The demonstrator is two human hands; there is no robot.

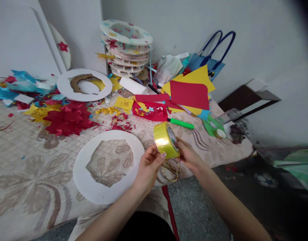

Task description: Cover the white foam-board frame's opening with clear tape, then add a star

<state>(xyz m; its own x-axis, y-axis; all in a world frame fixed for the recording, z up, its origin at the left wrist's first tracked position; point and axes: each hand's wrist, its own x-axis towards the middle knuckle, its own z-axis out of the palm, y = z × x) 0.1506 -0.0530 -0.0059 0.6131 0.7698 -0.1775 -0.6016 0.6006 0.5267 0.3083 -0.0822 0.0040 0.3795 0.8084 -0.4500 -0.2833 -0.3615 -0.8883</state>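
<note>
Between both hands is a roll of yellow tape (164,139), raised a little above the patterned cloth. My left hand (151,161) is closed on its left side, with the thumb on the lower edge. On the right side, my right hand (187,153) grips the same roll, its fingers at the hub. Below the roll lie gold-handled scissors (172,170), partly hidden by it. A white ring (83,180) with a jagged-edged opening lies flat on the cloth, left of my left hand and partly behind it.
Red paper stars (68,120) are piled on the left. A second white ring (59,83) and a stack of decorated rings (127,43) stand farther back. A green cutter (181,124), red paper (190,95) and a blue bag (194,62) are beyond the tape.
</note>
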